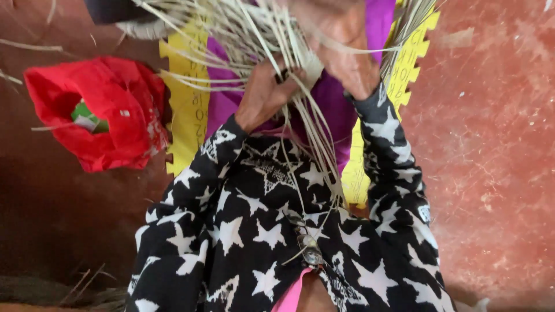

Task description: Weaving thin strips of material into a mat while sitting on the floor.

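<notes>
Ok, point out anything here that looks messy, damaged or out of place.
Loose straws lie scattered on the red floor left of the red bag, away from the bundle both hands grip. The bag sits crumpled and gaping open. Nothing looks broken.

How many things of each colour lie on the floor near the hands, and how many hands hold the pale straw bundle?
Red: 1, the red bag
Yellow: 1, the yellow foam mat
Purple: 1, the purple mat
Hands on the straw bundle: 2, left hand and right hand
Total: 5
</notes>
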